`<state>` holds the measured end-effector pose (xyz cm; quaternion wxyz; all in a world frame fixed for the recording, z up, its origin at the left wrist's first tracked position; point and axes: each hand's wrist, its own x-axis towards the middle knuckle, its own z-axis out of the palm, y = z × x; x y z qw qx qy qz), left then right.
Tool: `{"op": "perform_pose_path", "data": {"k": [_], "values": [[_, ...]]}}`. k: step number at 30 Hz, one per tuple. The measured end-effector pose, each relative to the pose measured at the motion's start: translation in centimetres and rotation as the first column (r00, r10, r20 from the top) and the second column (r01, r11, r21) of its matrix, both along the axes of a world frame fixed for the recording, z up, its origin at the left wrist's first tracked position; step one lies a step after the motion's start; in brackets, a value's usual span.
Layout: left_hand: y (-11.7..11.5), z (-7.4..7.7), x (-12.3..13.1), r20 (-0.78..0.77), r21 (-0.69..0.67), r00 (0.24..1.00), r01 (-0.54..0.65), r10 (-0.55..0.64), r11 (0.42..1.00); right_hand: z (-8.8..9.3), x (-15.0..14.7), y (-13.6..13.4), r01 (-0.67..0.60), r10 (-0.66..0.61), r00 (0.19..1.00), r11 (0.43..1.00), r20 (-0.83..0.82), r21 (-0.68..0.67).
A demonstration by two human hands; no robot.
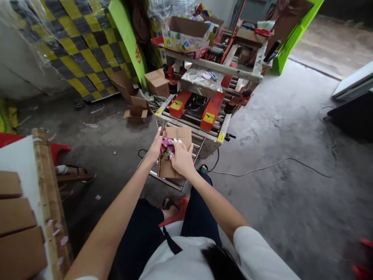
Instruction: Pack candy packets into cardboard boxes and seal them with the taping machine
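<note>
An open cardboard box (170,170) rests on the roller frame before me, with its flaps spread. Small colourful packets (167,147), mostly purple and pink, lie inside it. My left hand (154,149) holds the box's left side, the thumb near the upper edge. My right hand (182,157) reaches over the right side, its fingers bent down onto the packets. Whether those fingers pinch a packet is too small to tell.
Beyond the box stands a roller machine (189,123) with red guides. A printed carton (185,37) sits on top of it. Closed boxes (17,216) lie on the left table. A cable (262,168) crosses the floor at right.
</note>
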<state>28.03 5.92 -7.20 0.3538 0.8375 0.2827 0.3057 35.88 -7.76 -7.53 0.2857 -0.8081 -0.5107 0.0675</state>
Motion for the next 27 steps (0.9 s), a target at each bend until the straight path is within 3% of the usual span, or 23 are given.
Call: {"op": "perform_pose_path", "data": {"k": [4,6,8,11,18,22,27], "values": [[-2.0,3.5,1.0,-0.011,0.310,0.999,-0.044,0.050,0.950,-0.4,0.2,0.5,-0.027,0.026,0.999,0.999,0.030,0.018],[-3.3,4.0,2.8,-0.085,0.333,0.996,0.024,0.005,0.943,-0.7,0.3,0.5,-0.037,0.037,0.998,0.999,0.043,0.004],[-4.0,3.4,4.6,-0.216,0.231,0.976,0.016,0.035,0.973,-0.9,0.4,0.4,-0.055,0.056,0.998,0.998,0.025,-0.007],[-3.8,1.8,5.8,-0.318,0.085,0.931,-0.160,0.179,0.983,-0.9,0.9,0.1,-0.085,0.086,0.996,0.996,-0.031,0.021],[-3.4,-0.9,4.6,-0.220,-0.055,0.910,-0.371,0.351,0.927,-1.3,2.0,-0.1,-0.050,0.070,0.983,0.992,-0.171,0.120],[-2.5,-2.4,4.7,-0.253,-0.134,0.875,-0.454,0.413,0.881,-1.7,2.1,0.2,-0.053,0.073,0.982,0.992,-0.174,0.116],[-0.3,-2.3,5.5,-0.325,-0.205,0.827,-0.535,0.458,0.820,-1.9,1.4,0.9,-0.059,0.065,0.994,0.996,-0.093,0.064]]}}
